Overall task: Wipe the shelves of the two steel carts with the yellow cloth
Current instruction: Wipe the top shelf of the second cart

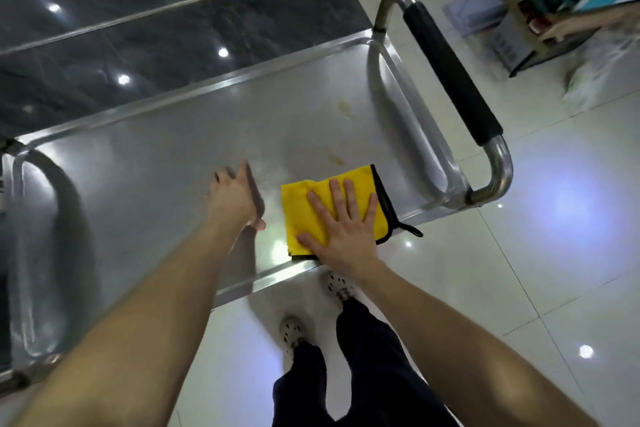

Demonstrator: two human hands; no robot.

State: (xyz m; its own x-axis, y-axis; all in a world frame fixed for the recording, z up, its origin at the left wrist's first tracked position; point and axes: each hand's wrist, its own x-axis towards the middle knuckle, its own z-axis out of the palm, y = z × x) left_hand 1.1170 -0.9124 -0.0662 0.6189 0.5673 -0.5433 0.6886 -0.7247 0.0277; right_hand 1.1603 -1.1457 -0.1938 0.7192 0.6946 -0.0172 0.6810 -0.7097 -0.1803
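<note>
Two hands are on the top shelf of one steel cart; no second cart can be made out in this view. The yellow cloth lies folded on the shelf by the near rim, right of centre. Its black-bound edge faces the handle at the right end.

The right hand lies flat on the cloth, palm down, with fingers straight and spread. Nothing is pinched or curled round. This loads the cloth over a wide patch, which suits a sliding wipe rather than a carry.

The left hand is just left of the cloth, apart from it, and holds nothing. It is motion-blurred, but its fingers appear extended against the steel, probably to brace the cart against rolling under wiping pressure.

Yellowish stains show on the shelf beyond the cloth, one just past its far edge and one nearer the far rim, so this shelf is judged largely unwiped
</note>
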